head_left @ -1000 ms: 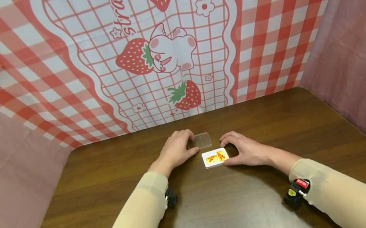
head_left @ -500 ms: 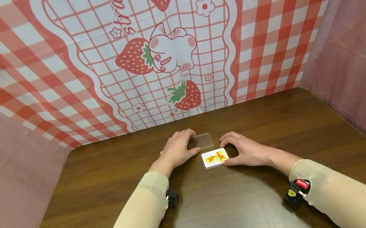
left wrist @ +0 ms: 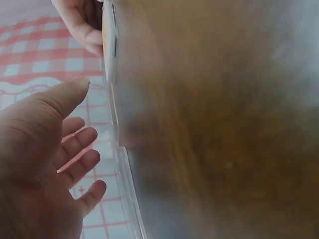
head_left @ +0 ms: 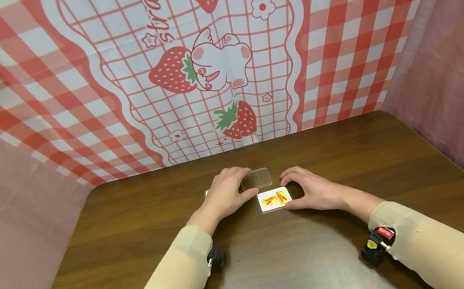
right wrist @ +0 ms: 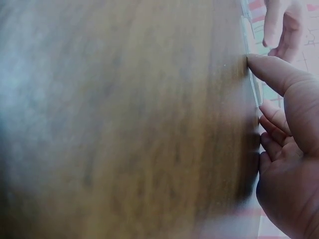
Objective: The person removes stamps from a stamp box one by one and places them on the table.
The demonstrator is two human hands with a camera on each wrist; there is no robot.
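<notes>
A thin white-faced stack of cards [head_left: 274,199] with orange and yellow pictures lies flat on the brown table. My right hand [head_left: 311,192] holds its right end, thumb at the near corner, fingers curving round the far side. Just behind the stack lies a clear plastic lid [head_left: 261,177], its left end partly covered by my left hand [head_left: 224,194]. In the left wrist view my left thumb and fingers [left wrist: 84,167] are spread apart with nothing between them, slightly above the lid.
The wooden table [head_left: 276,270] runs back to a red-checked strawberry cloth [head_left: 218,65], with pink cloth on both sides. A small pale thing [head_left: 206,193] peeks out behind my left hand, mostly hidden.
My left hand has shifted a little to the right over the lid, and the lid has slid slightly right. My right hand and the stack have stayed put; the head view has shifted slightly.
</notes>
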